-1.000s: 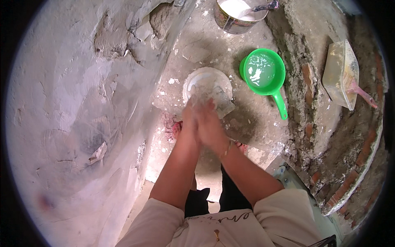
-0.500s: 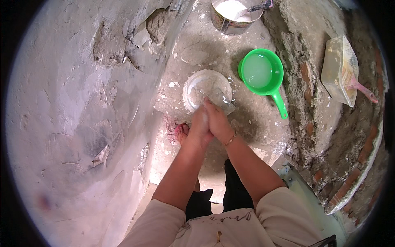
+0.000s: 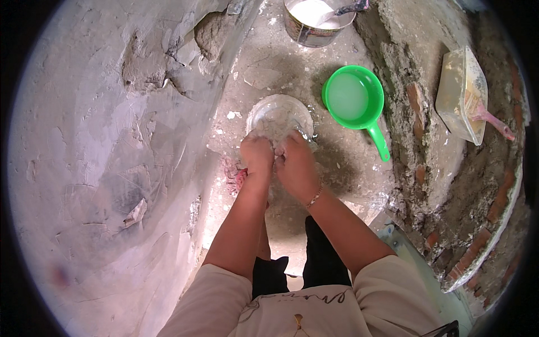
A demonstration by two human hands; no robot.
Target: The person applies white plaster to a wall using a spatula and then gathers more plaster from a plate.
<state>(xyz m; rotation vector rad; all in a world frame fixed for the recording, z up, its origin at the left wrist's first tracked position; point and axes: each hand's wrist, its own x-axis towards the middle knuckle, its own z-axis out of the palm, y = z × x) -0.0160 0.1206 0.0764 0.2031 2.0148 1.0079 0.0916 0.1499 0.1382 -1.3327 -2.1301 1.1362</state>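
Below me stands a round whitish basin [image 3: 306,109], its inside smeared grey-white. At its near rim my left hand [image 3: 258,154] is closed, the fingers curled in. Close beside it, my right hand [image 3: 297,165] is closed too, fingers bent toward the left. Something greyish and wet-looking shows between and beyond the fingers, but I cannot make out what it is. To the right of the basin sits a green dipper [image 3: 377,139] with cloudy whitish liquid in it. A tangled pink-red thing [image 3: 236,178] lies on the ground left of my left wrist.
At the far side a metal can [image 3: 309,37] holds white material and a dark-handled tool [image 3: 353,7]. A stained clear plastic tub [image 3: 449,109] with a pink-handled brush [image 3: 497,123] rests on the rough ground at right. A peeling plastered wall [image 3: 101,140] rises at left.
My hands were clasped together with the fingers pointing to the basin; now they are side by side, slightly apart and curled. The left has moved a little left.
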